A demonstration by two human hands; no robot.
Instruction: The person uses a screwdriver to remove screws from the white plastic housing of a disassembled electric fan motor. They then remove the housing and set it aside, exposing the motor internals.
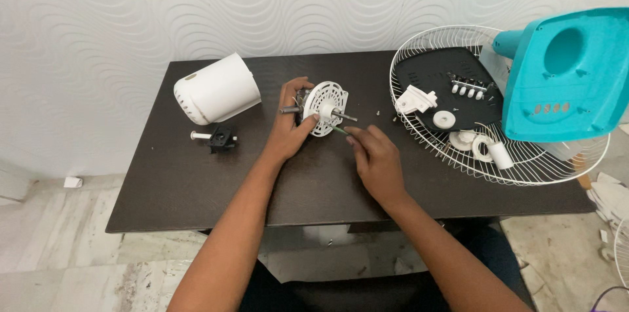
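Right hand [377, 158], nearest the camera, pinches a thin green-handled tool [338, 130], tip at the white vented motor plate [325, 108]. Left hand [293, 123] is closed round the fan motor [305, 104] near the middle of the dark table [190, 181], shaft [345, 115] pointing right. White rear housing [217, 89] and small black part [221, 137] lie left; wire fan guard [458, 155] with loose white parts and teal fan body [570, 73] right.

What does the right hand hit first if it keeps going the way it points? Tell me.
Probably the white vented motor cover: the right hand aims a thin green-handled tool up-left at it, the tip already almost touching.
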